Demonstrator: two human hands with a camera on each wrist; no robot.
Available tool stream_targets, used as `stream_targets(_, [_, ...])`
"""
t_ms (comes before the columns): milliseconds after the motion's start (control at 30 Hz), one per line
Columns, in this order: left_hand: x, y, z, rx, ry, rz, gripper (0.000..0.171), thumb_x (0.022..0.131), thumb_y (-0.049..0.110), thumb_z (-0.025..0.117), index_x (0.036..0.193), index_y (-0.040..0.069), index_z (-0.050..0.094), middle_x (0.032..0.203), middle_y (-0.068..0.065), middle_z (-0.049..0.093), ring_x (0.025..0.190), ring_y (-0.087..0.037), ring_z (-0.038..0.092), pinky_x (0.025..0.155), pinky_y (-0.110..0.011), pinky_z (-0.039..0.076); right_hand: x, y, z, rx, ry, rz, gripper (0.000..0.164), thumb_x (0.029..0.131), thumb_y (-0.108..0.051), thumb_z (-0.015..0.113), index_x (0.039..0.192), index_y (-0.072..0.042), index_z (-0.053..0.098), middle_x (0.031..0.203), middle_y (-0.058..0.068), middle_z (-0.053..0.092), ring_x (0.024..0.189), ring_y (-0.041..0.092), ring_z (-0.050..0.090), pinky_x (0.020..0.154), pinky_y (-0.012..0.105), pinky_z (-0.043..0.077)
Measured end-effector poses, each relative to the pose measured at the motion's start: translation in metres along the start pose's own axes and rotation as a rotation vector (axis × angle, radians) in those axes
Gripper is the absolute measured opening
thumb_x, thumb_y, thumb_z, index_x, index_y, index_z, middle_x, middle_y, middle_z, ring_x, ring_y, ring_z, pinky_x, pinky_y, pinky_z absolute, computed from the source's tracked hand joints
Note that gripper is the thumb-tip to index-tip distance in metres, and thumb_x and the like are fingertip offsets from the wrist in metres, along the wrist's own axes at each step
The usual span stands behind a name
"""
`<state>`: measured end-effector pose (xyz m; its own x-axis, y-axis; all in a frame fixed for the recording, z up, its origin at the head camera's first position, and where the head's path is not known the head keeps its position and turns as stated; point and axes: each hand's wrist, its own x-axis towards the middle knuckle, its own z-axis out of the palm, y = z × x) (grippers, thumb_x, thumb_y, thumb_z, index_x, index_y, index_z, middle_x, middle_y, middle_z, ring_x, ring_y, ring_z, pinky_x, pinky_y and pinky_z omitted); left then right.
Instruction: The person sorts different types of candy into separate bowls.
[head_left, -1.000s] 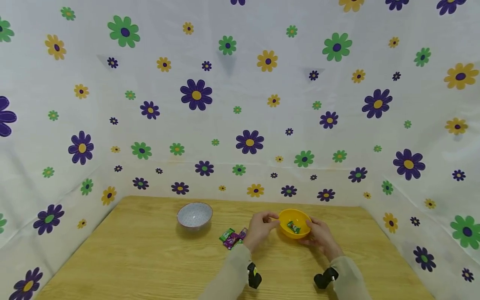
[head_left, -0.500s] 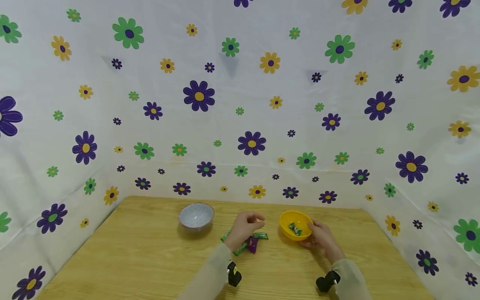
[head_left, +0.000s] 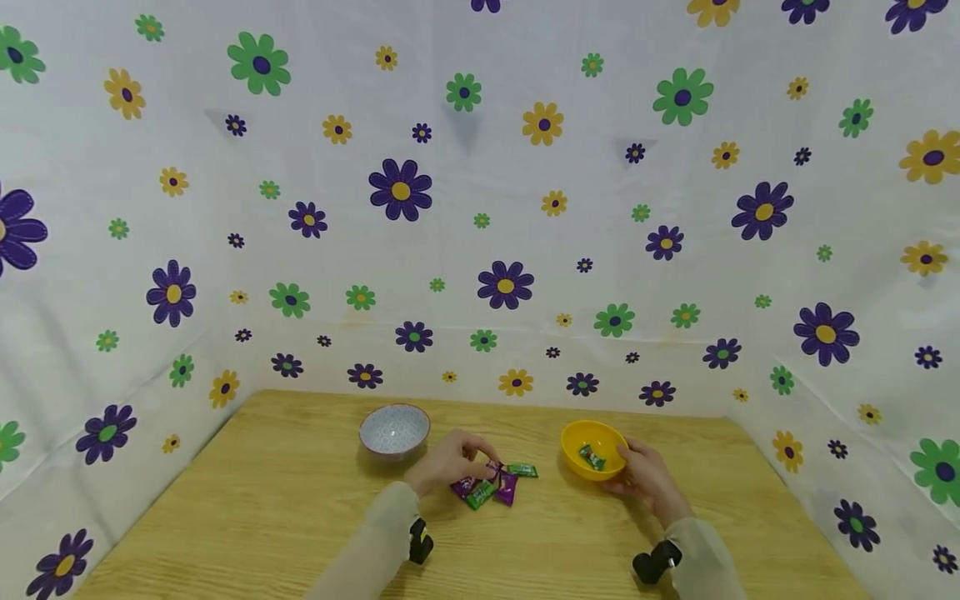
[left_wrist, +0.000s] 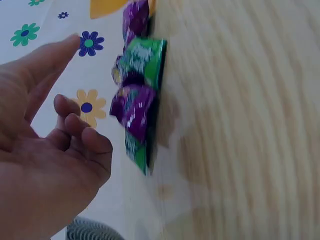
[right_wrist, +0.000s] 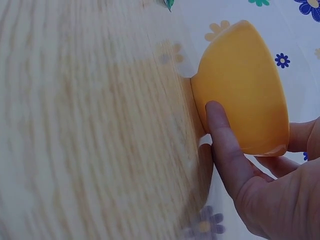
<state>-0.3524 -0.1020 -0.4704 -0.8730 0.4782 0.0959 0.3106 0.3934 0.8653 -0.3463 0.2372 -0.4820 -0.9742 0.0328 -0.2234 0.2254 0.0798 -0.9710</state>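
In the head view my left hand (head_left: 453, 460) hovers over a small pile of wrapped candies. Its thumb and forefinger are apart with nothing between them, as the left wrist view confirms. The pile mixes purple candies (head_left: 506, 486) and green candies (head_left: 481, 494); part of it is hidden behind the hand. My right hand (head_left: 647, 482) holds the yellow bowl (head_left: 573, 468) by its right side, fingers at the rim and along the outer wall (right_wrist: 240, 85). A green-wrapped candy (head_left: 591, 456) lies inside that bowl, which stands on the table.
A grey-white patterned bowl (head_left: 394, 429) with a reddish rim stands left of the candies, just beyond my left hand. The wooden table (head_left: 247, 500) meets a flower-printed sheet (head_left: 450, 250) at the back and sides.
My left hand has left the yellow bowl's rim and moved left to the candy pile, uncovering more candies on the right. My right hand keeps hold of the bowl in about the same place.
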Motion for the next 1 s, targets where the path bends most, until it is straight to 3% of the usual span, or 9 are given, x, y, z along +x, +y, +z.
stream_targets(200, [-0.006, -0.006, -0.011, 0.127, -0.079, -0.035, 0.023, 0.082, 0.007, 0.077, 0.105, 0.010, 0.076, 0.116, -0.005, 0.068, 0.087, -0.018, 0.046, 0.070, -0.027, 0.038, 0.000, -0.001, 0.000, 0.005, 0.000, 0.000, 0.054, 0.107, -0.023, 0.036, 0.153, 0.001, 0.022, 0.149, 0.032, 0.033, 0.125, 0.043, 0.046, 0.080, 0.039, 0.058])
stream_targets(400, [-0.010, -0.008, -0.014, 0.153, -0.127, -0.079, 0.026, 0.079, 0.007, 0.080, 0.105, 0.013, 0.077, 0.117, -0.004, 0.069, 0.097, -0.018, 0.050, 0.081, -0.032, 0.041, -0.001, -0.003, 0.001, 0.012, 0.002, 0.009, 0.054, 0.107, -0.024, 0.036, 0.154, 0.001, 0.022, 0.150, 0.031, 0.031, 0.126, 0.043, 0.045, 0.081, 0.040, 0.058])
stream_targets(633, [-0.009, -0.013, -0.011, 0.187, -0.132, -0.090, 0.025, 0.080, 0.010, 0.080, 0.103, 0.017, 0.077, 0.120, -0.003, 0.067, 0.110, -0.021, 0.054, 0.098, -0.048, 0.043, -0.001, -0.003, 0.002, 0.006, 0.013, 0.019, 0.052, 0.107, -0.022, 0.037, 0.153, 0.001, 0.025, 0.149, 0.031, 0.034, 0.125, 0.042, 0.045, 0.080, 0.041, 0.058])
stream_targets(1000, [-0.006, -0.011, -0.006, 0.270, -0.144, -0.087, 0.021, 0.078, 0.009, 0.081, 0.097, 0.016, 0.079, 0.116, -0.005, 0.067, 0.106, -0.020, 0.055, 0.095, -0.046, 0.045, -0.002, -0.003, 0.000, 0.002, -0.006, 0.010, 0.053, 0.107, -0.023, 0.037, 0.153, 0.001, 0.024, 0.148, 0.031, 0.034, 0.123, 0.041, 0.047, 0.082, 0.042, 0.058])
